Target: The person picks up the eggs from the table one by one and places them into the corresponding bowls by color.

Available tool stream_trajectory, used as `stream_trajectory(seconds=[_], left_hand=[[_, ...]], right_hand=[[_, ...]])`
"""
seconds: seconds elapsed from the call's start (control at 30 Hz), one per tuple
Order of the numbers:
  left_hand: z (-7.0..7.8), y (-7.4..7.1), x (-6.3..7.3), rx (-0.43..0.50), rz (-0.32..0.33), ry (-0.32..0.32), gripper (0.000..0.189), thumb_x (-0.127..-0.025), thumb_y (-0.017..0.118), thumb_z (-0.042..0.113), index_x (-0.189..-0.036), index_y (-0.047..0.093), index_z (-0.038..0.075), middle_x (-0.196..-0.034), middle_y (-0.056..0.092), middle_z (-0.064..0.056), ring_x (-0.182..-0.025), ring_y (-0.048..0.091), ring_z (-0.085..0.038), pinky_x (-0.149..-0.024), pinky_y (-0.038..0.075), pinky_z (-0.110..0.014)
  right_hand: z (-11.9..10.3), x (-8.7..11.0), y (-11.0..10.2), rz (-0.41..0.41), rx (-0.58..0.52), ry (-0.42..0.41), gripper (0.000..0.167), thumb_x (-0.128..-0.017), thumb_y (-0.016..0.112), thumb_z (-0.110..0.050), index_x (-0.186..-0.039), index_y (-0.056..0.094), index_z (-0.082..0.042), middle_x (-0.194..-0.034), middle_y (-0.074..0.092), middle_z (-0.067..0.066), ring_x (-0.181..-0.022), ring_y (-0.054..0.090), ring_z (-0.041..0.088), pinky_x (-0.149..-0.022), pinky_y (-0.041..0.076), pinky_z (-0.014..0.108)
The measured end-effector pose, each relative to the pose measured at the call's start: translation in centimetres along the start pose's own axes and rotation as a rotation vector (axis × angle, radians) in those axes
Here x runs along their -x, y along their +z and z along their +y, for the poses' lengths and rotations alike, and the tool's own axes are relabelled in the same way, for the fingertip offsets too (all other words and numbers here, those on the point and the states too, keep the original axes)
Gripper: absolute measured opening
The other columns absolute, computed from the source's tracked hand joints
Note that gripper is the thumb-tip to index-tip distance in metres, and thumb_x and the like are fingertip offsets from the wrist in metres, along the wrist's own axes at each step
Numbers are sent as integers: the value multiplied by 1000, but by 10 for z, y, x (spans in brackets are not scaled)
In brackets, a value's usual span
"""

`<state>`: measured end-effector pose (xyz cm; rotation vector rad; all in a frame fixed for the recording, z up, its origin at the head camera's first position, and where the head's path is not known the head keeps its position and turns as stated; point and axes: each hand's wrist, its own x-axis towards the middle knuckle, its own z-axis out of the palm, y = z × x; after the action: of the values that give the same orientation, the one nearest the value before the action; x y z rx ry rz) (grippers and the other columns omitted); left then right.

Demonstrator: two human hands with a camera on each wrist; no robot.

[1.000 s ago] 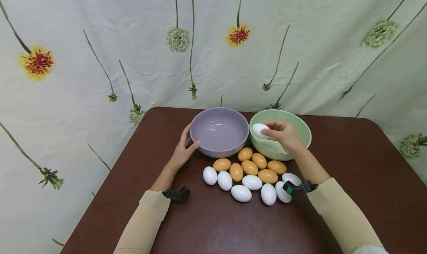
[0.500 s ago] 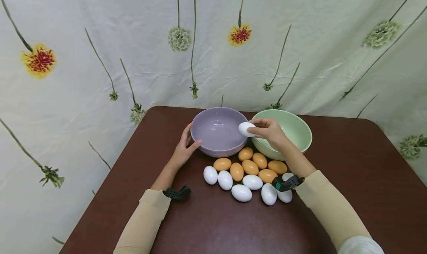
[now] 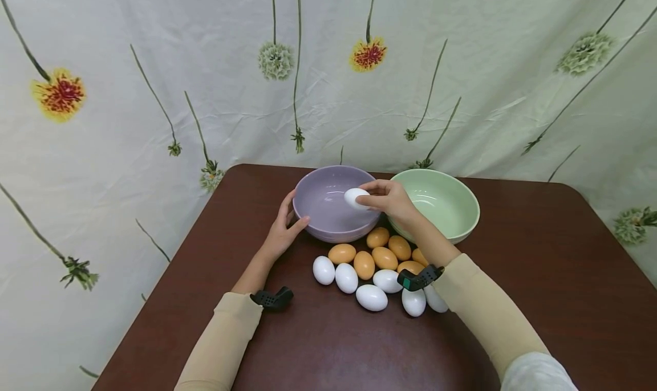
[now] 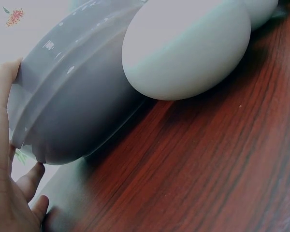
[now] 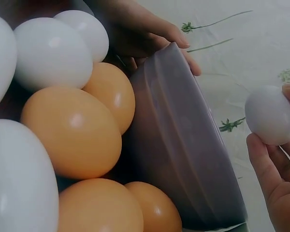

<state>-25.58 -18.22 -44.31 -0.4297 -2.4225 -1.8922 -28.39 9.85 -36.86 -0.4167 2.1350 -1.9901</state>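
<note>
My right hand (image 3: 394,202) pinches a white egg (image 3: 355,198) between thumb and fingertips, over the right part of the purple bowl (image 3: 328,215). In the right wrist view the egg (image 5: 269,115) shows above the rim level of that bowl. My left hand (image 3: 279,232) holds the bowl's left side, thumb at the near rim and fingers along the outer wall. Nothing shows inside the purple bowl. To its right stands a green bowl (image 3: 446,200), partly behind the right hand. Brown eggs (image 3: 384,257) and white eggs (image 3: 372,297) lie in front of both bowls.
The right forearm and its black wristband (image 3: 421,278) pass above the right-hand eggs and hide some of them. The dark wooden table (image 3: 328,351) has its far edge just behind the bowls. A flower-printed cloth (image 3: 215,49) hangs beyond it.
My right hand has carried the white egg leftward from over the green bowl to over the purple bowl. The left hand and both bowls stay in place.
</note>
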Motion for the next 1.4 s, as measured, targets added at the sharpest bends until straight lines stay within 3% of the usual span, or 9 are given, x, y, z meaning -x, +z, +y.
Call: stream_trajectory(seconds=[0.13,0.4,0.67,0.77,1.0,1.2,1.4], left_hand=[[-20,0,-6,-16,19,28,75,-98,58,19,-157,14,21,-161,12,-9,-144,21,-36,-113,24,-52],[-20,1,-5,-28,24,4,75,-97,60,21,-157,15,26,-162,12,-4,-144,21,-33,-113,24,-51],[-22,-1,-6,-16,8,-4,75,-98,58,18,-157,12,24,-162,8,-6,-145,18,-33,-113,24,-51],[-19,-1,-6,9,0,-10,76,-97,58,14,-158,12,19,-162,8,-9,-145,18,-36,-113,23,-51],[11,-1,2,2,-21,-10,75,-97,56,10,-156,10,8,-161,8,-17,-144,19,-40,-112,23,-54],[13,0,3,10,-31,-3,74,-98,55,10,-157,10,8,-161,7,-17,-144,18,-41,-112,23,-54],[12,0,4,14,-26,-19,76,-97,57,11,-157,10,10,-161,7,-15,-143,19,-41,-112,25,-53]], right_hand=[[2,-4,6,-12,2,-8,32,-84,73,-3,-114,65,9,-89,68,-1,-84,63,14,-74,54,28],[4,-8,16,-52,20,-38,32,-85,72,-2,-113,65,10,-91,68,0,-82,64,13,-74,55,29],[8,-15,28,-81,48,-16,31,-85,74,-6,-113,66,6,-93,68,4,-83,65,15,-78,55,32],[10,-16,32,-86,66,-16,32,-85,74,-6,-113,67,5,-95,68,5,-84,65,16,-78,55,33],[13,-21,38,-86,103,7,33,-84,76,-10,-113,67,3,-100,68,10,-86,65,18,-78,56,33],[14,-27,41,-76,154,19,35,-83,78,-12,-113,67,2,-102,68,12,-89,65,20,-78,56,33],[14,-31,46,-7,238,50,33,-81,80,-15,-107,69,2,-97,69,12,-84,65,20,-73,56,30]])
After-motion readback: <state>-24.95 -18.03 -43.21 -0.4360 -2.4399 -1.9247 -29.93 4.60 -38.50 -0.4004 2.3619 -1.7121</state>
